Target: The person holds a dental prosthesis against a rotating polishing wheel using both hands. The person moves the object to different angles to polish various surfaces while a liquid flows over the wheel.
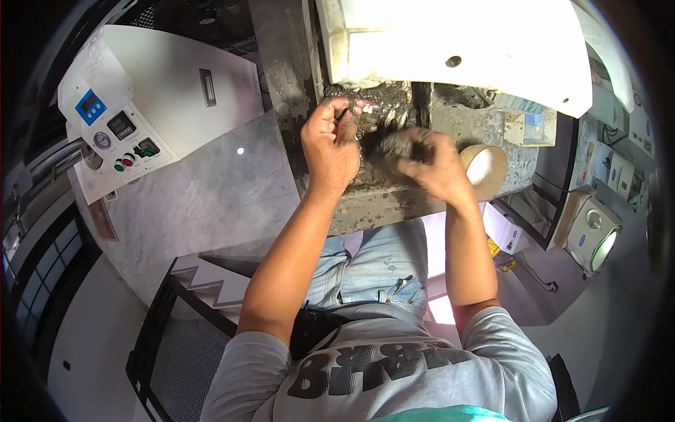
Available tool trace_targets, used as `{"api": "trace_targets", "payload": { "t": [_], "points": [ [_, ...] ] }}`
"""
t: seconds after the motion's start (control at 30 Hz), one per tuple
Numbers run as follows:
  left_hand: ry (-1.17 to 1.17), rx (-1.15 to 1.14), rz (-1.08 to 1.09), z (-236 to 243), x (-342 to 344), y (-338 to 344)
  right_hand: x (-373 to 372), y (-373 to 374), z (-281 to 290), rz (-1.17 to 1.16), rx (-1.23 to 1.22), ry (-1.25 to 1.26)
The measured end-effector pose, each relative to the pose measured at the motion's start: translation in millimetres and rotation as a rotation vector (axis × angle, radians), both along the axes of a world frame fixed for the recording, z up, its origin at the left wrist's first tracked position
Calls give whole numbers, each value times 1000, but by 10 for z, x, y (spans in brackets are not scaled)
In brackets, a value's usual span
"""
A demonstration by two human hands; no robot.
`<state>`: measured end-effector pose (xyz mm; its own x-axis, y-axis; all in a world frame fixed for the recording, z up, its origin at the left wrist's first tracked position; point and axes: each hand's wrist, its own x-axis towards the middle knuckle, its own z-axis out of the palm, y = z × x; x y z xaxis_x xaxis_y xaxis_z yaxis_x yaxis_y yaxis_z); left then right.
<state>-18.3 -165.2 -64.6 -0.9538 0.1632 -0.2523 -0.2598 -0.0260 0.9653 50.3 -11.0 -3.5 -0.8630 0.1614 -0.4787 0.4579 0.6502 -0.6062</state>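
Observation:
My left hand (330, 148), smeared with grey slurry at the fingers, pinches a small pink and white piece (365, 107) over a wet, muddy work tray (380, 193). My right hand (439, 169) is curled round a dark, slurry-covered lump (395, 146), slightly blurred, just right and below the piece. A white machine housing (457, 35) with a dark round hole overhangs the tray. Beside my right hand stands a beige round container (492, 163) with a pale inside.
A clear box (531, 129) sits at the tray's back right. To the left stands a white machine with a control panel (119, 137) above a grey stone-like surface (211, 197). More white equipment (594, 232) lines the right. A black mesh-backed item (176, 337) is at lower left.

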Motion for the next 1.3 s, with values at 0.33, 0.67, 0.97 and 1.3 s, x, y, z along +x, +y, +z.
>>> {"api": "trace_targets", "payload": {
  "t": [0.33, 0.67, 0.97, 1.3],
  "points": [
    [-125, -1, 10, -113, -7, 190, -260, -56, -279, -165, -137, 346],
    [-148, 9, 85, 67, -350, 343, -579, -133, -331, -187, 82, 474],
    [-124, -69, 80, 24, -314, 290, -579, -175, -297, -251, 66, 405],
    [-82, -54, 27, -4, 155, 247, -185, -288, -242, -382, -115, 400]
  ]
}}
